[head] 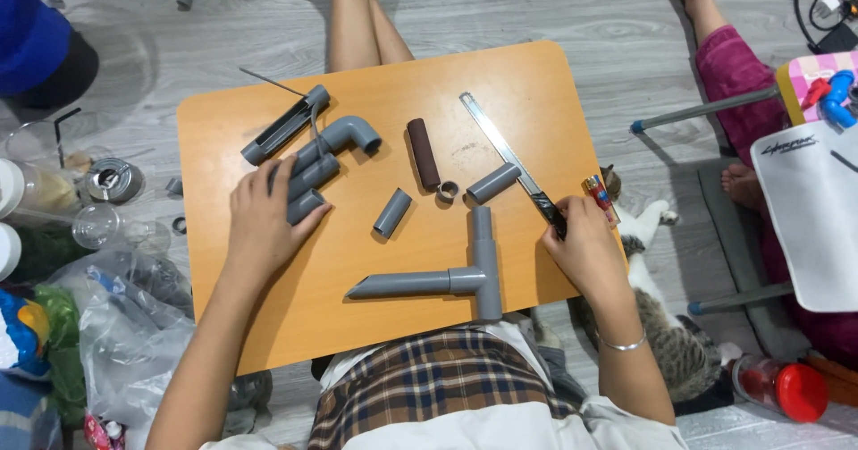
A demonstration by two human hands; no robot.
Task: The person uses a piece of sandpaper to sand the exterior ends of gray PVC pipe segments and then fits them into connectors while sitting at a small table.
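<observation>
A: Overhead view. Where does each hand lie on the orange worktop [268,325]?

B: The left hand [261,227] lies palm-down over a cluster of short grey pipe pieces [308,182], fingers curled on them, seemingly to stop them rolling. An elbow fitting [350,134] sits just beyond that cluster.

A: And the right hand [585,249]?

B: Its fingers are wrapped round the dark handle of a saw blade [500,151] at the worktop's right edge; the blade lies flat, angled away from the body. A lighter [601,198] lies just beside the knuckles.

A: The other parts?

B: A grey tee assembly [465,276] rests between the hands, nearest the body. A loose pipe stub [392,212], a brown cylinder [424,152] and a small ring [447,191], possibly a coupling, lie mid-worktop, within reach. A cat [666,334] lies on the floor alongside.
</observation>
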